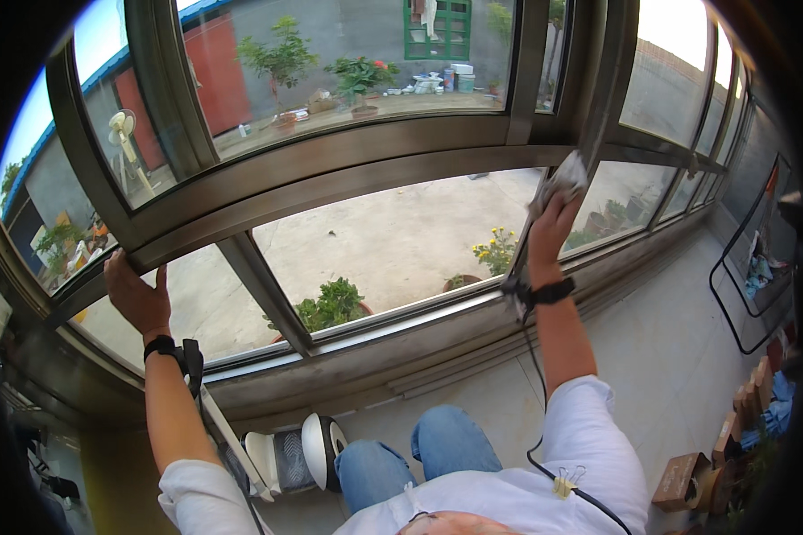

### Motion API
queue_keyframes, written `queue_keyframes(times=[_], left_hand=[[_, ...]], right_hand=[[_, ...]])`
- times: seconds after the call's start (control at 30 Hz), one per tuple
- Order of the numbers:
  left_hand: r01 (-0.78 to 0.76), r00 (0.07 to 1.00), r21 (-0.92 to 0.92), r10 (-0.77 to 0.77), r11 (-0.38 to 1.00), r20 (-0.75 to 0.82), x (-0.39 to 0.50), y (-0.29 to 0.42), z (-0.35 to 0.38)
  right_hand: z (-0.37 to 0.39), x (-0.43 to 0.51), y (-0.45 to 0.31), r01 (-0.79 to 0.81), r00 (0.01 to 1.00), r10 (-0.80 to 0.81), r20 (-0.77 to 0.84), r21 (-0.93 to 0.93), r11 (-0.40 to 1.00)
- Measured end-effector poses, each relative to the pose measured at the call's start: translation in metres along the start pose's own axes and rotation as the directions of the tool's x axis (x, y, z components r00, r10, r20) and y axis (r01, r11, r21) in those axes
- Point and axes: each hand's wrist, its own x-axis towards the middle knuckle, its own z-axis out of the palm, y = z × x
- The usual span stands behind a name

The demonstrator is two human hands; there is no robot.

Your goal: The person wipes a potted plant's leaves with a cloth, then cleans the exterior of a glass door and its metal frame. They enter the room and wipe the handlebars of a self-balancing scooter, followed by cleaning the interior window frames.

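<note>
A crumpled grey-white cloth (pixel 569 177) is in my right hand (pixel 553 224), pressed against the upright metal post (pixel 595 114) of the window frame. My left hand (pixel 138 297) rests at the left end of the brown metal crossbar (pixel 194 234), thumb apart from the fingers, holding no loose object. Both wrists wear black straps, and a black cable (pixel 539 374) runs from the right one down to a clip on my white shirt. Below the crossbar, the lower window pane (pixel 388 227) shows a paved yard with potted plants.
A white self-balancing scooter (pixel 294 455) stands on the tiled floor by my knees. At the right are a black metal-framed rack (pixel 726 287) and a cardboard box (pixel 681 478) near plants. The window sill (pixel 375 341) runs along the low wall.
</note>
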Motion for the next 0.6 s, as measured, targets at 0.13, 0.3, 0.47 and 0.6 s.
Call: queue_keyframes(times=[0.13, 0.3, 0.47, 0.6], left_hand=[[0.013, 0.999, 0.002, -0.013, 1.000, 0.032, 0.001, 0.002, -0.007], [0.017, 0.999, -0.025, -0.015, 1.000, 0.049, 0.000, 0.001, -0.004], [0.031, 0.997, -0.134, -0.020, 0.991, 0.078, -0.001, -0.001, -0.005], [0.201, 0.980, -0.094, -0.200, 0.975, 0.026, 0.016, 0.026, -0.013]], right_hand=[[0.032, 0.074, -0.014, 0.399, 0.917, -0.388, 0.090, -0.186, 0.898], [0.047, 0.078, 0.016, 0.523, 0.848, -0.505, 0.165, -0.424, 0.739], [0.047, 0.075, 0.027, 0.562, 0.824, -0.528, 0.204, -0.409, 0.719], [0.049, 0.074, 0.029, 0.573, 0.816, -0.541, 0.203, -0.416, 0.706]])
